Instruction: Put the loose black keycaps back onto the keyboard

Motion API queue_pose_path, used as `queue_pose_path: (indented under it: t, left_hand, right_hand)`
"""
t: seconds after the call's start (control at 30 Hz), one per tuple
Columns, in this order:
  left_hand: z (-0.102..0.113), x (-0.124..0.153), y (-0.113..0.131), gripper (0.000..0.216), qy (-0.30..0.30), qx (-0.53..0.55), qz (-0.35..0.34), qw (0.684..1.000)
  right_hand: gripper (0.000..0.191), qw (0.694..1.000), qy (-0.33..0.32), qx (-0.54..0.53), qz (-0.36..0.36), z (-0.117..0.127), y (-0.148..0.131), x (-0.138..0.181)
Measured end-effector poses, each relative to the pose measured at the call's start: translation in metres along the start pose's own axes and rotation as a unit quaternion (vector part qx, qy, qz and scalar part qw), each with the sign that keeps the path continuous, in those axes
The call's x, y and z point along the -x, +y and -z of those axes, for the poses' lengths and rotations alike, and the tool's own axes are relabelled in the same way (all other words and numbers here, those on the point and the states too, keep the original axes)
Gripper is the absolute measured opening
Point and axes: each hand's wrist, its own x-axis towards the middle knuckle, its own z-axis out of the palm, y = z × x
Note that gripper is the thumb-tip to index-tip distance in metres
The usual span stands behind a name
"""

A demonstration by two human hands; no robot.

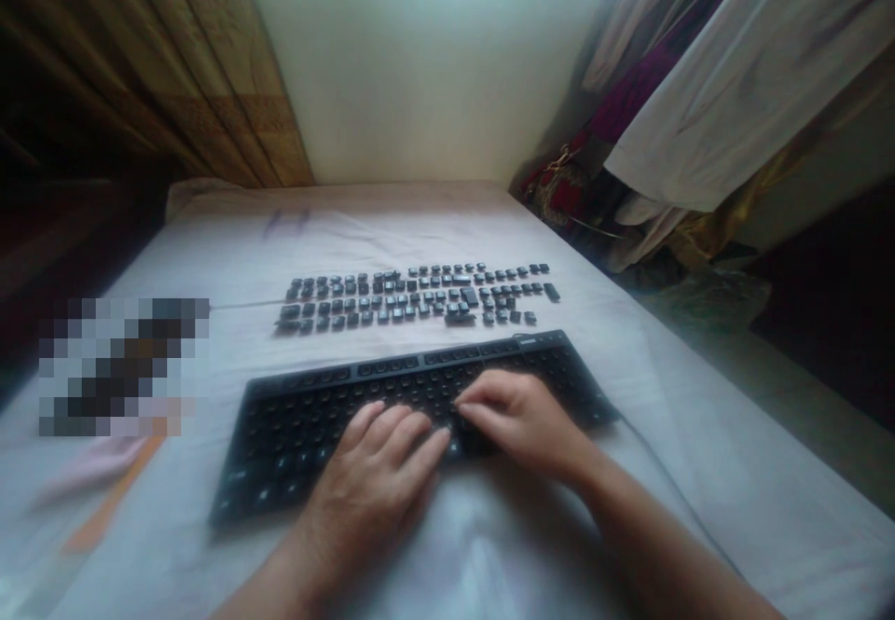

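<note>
**Visible parts bare throughout**

Left hand (381,471): ungloved. The back is broad and gently rounded, with low knuckles and fingers (379,426) ending in blunt, rounded tips. Left wrist (318,536): uncovered. Left forearm (272,578): bare along the stretch in view, cut off by the bottom edge.

Right hand (521,415): ungloved, smooth in outline. Right wrist (584,466): uncovered, narrower than the hand. Right forearm (657,527): bare, widening toward the lower right, where the view ends.

Legibility: blur softens all contours; nail shape and fine skin creases cannot be read with certainty.
</note>
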Motion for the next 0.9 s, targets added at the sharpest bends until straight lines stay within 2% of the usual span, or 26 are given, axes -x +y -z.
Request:
queue_pose_path:
  t: [0.2,0.43,0.7,0.9]
  left_hand:
    - [-0.002,0.001,0.000,0.027,-0.002,-0.006,0.001,1.000]
    - [-0.001,0.001,-0.001,0.027,0.001,-0.009,-0.007,1.000]
    - [-0.005,0.004,-0.002,0.026,0.019,-0.021,-0.016,0.999]
    - [-0.012,0.006,-0.007,0.027,0.071,-0.044,-0.038,0.996]
  right_hand:
    - [0.022,0.982,0.008,-0.171,-0.083,0.015,0.010,-0.004]
    - [0.027,0.960,0.008,-0.246,-0.131,0.019,0.009,-0.005]
    - [0.032,0.952,0.007,-0.271,-0.142,0.018,0.010,-0.006]
    - [0.031,0.972,-0.001,-0.205,-0.111,0.020,0.008,-0.012]
